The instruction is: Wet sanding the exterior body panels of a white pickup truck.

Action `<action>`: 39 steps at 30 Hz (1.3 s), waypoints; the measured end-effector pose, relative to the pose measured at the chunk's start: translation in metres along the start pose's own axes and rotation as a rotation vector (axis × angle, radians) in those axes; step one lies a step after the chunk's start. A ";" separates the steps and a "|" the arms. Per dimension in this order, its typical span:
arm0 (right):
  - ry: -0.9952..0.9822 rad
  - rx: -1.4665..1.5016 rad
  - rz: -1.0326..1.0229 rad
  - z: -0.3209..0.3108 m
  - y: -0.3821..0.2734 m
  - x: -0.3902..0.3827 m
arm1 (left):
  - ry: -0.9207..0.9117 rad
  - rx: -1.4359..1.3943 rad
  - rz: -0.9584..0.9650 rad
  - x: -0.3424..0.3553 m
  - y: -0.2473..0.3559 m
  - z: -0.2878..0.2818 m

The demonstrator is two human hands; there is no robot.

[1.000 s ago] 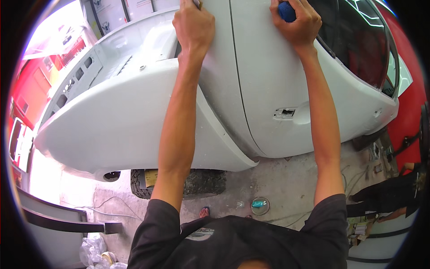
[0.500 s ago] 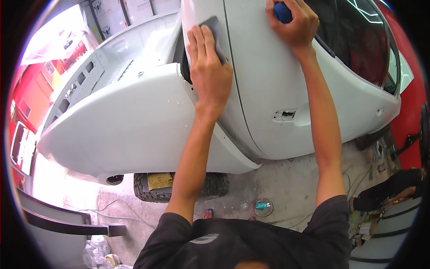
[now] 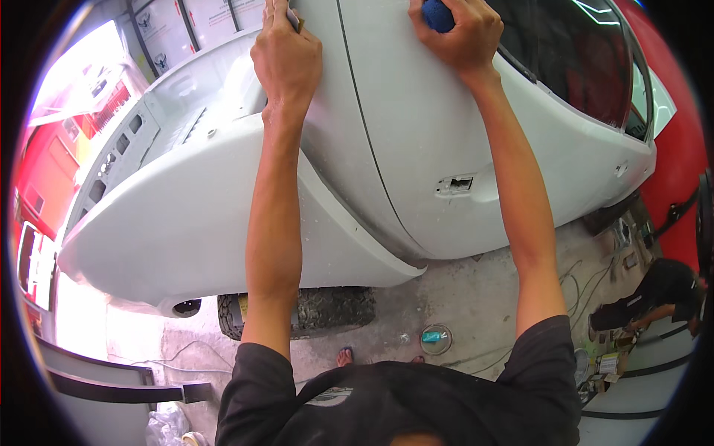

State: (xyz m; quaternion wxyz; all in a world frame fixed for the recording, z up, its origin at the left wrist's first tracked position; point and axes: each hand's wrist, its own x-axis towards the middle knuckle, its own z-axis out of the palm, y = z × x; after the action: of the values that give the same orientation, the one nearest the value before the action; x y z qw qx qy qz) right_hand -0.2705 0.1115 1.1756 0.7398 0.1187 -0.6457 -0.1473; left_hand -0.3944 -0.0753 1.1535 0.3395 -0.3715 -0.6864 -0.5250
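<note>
My left hand (image 3: 288, 63) is closed on a grey piece of sandpaper (image 3: 296, 21), up near the top edge of the view, at the white vehicle body behind the door seam. Only an edge of the sandpaper shows past the fingers. A round blue sponge (image 3: 439, 15) sits in my right hand (image 3: 467, 37), fingers curled around it, over the upper part of the white door (image 3: 416, 104). The door handle recess (image 3: 455, 184) lies below that hand. Beneath my left forearm spreads the white rear fender (image 3: 178, 223).
A tyre (image 3: 335, 308) stands under the fender. On the concrete floor are a round container (image 3: 436, 340) with a turquoise item and some loose cables. Another person (image 3: 654, 297) bends at the far right beside small boxes. A dark metal bar (image 3: 111, 388) juts in at lower left.
My left hand with the sandpaper has moved up and to the left. The right hand and sponge appear slightly further left, as does the vehicle. The other person has shifted further into view.
</note>
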 end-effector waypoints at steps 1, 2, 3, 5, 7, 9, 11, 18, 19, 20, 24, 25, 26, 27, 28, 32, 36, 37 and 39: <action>-0.002 -0.002 0.002 0.000 0.000 -0.001 | -0.003 -0.001 0.000 -0.010 -0.006 0.005; -0.002 0.005 0.018 0.002 0.000 -0.003 | 0.130 0.053 0.145 -0.028 -0.020 0.015; 0.004 0.014 0.033 0.004 0.000 -0.003 | 0.267 0.109 0.294 -0.047 -0.032 0.022; -0.011 -0.012 0.023 -0.001 0.007 -0.005 | 0.249 0.140 0.275 -0.083 -0.030 0.034; -0.015 -0.007 0.029 -0.001 0.002 -0.002 | 0.250 0.158 0.343 -0.087 -0.029 0.026; 0.010 0.001 0.015 0.001 -0.002 0.003 | 0.238 0.143 0.318 -0.034 -0.031 0.018; 0.006 -0.003 0.023 0.004 -0.004 -0.001 | 0.160 0.036 0.200 0.006 -0.031 0.018; 0.024 -0.008 0.017 -0.002 0.002 -0.002 | 0.156 0.183 0.281 -0.119 -0.018 0.039; 0.024 0.003 0.021 -0.002 -0.001 -0.002 | 0.146 0.227 0.291 -0.119 -0.014 0.036; 0.018 0.019 0.030 -0.002 -0.003 -0.002 | 0.096 0.228 0.282 -0.097 -0.017 0.032; 0.044 0.051 0.030 0.001 -0.003 -0.004 | 0.105 0.176 0.281 -0.030 -0.005 0.021; 0.043 0.049 0.031 0.000 -0.002 -0.005 | 0.090 0.165 0.323 -0.041 -0.008 0.025; 0.046 0.045 0.024 -0.001 -0.001 -0.005 | 0.075 0.154 0.366 -0.055 -0.011 0.029; 0.057 0.042 0.015 -0.003 0.001 -0.005 | 0.076 0.156 0.372 -0.085 -0.014 0.032; 0.058 0.033 0.014 -0.005 0.003 -0.005 | 0.003 0.195 0.340 -0.126 -0.016 0.038; 0.032 0.042 0.044 -0.001 -0.004 -0.005 | -0.076 0.289 0.347 -0.091 -0.016 0.019; 0.033 0.027 0.059 -0.001 -0.001 -0.008 | -0.140 0.318 0.301 -0.025 -0.002 0.012; 0.036 0.022 0.062 -0.002 -0.001 -0.008 | -0.106 0.252 0.318 -0.041 -0.004 0.015; 0.046 0.034 0.066 -0.005 0.000 -0.008 | -0.074 0.225 0.347 -0.096 -0.011 0.022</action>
State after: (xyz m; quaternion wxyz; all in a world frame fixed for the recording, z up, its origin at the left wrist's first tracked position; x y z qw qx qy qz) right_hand -0.2662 0.1142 1.1672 0.7568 0.1133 -0.6345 -0.1088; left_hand -0.3579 -0.0704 1.0611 0.4386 -0.4630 -0.6784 -0.3647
